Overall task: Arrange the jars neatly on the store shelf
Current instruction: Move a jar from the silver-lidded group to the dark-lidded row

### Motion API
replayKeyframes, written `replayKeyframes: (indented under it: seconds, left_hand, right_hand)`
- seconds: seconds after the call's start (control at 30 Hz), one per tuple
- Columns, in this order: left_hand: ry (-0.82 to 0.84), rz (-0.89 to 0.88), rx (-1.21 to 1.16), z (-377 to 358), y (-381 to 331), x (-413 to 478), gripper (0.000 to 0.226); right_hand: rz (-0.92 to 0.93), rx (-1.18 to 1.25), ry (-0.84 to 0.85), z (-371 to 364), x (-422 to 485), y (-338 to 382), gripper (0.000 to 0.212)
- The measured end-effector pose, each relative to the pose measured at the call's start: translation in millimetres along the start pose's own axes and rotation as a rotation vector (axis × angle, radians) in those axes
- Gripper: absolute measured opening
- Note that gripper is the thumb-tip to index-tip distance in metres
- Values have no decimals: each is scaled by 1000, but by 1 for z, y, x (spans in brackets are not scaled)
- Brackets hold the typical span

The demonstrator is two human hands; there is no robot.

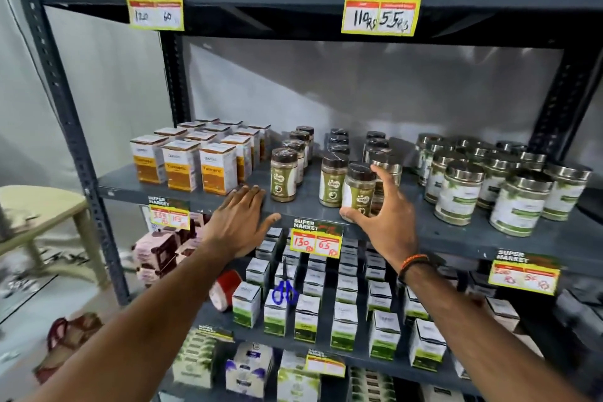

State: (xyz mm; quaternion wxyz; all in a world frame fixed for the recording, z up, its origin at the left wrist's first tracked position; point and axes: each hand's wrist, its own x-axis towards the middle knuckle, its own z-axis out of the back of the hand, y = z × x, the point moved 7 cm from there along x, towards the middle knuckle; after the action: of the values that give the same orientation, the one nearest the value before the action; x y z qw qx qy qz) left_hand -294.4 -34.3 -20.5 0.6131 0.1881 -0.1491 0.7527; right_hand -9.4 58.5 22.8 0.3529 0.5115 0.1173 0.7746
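Small brown-lidded jars of green-brown powder stand in rows on the grey middle shelf point(313, 209). My right hand point(381, 215) grips the front jar point(359, 189) of the third row, thumb under its base, fingers around its right side; the jar leans slightly. Left of it stand a second front jar point(333, 184) and a third point(284, 174), each heading a row running back. My left hand point(241, 215) rests flat on the shelf's front edge, fingers spread, just left of that third jar and holding nothing.
Orange turmeric boxes point(192, 160) fill the shelf's left part. Larger steel-lidded jars point(518, 202) crowd the right. Price tags point(316, 238) hang on the shelf edges. Below are white-green boxes point(344, 323), blue scissors point(284, 290) and a tape roll point(225, 289). A stool point(42, 206) stands left.
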Motion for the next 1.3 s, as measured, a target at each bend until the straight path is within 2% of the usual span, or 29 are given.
replayKeyframes:
  seconds: [0.3,0.43,0.53,0.6,0.73,0.83,1.07,1.3]
  left_hand:
    - [-7,-4,24,-10,2,3,86]
    - [-3,-1,25,-12,4,3,89]
    - [-5,1,26,-13,4,3,89]
    - [-12,1,25,-13,4,3,88]
    - [-20,4,21,-14,4,2,87]
    - [-23,4,16,-14,5,2,86]
    - [-21,12,16,-14,5,2,86]
    - [19,24,-43,2,-1,-2,85]
  right_hand:
    - [29,-65,-33,5,-5,-2,108]
    - [94,-127,-158,29,2,-4,86]
    - [85,-20,-250,51,15,-17,71]
    - [44,-6,-203,53,27,-31,73]
    - [-38,-48,64,32,42,-50,87]
    - [-47,-35,163,23,41,-49,92]
    - [-78,-4,162,24,39,-53,94]
    - [-53,12,45,47,34,-43,88]
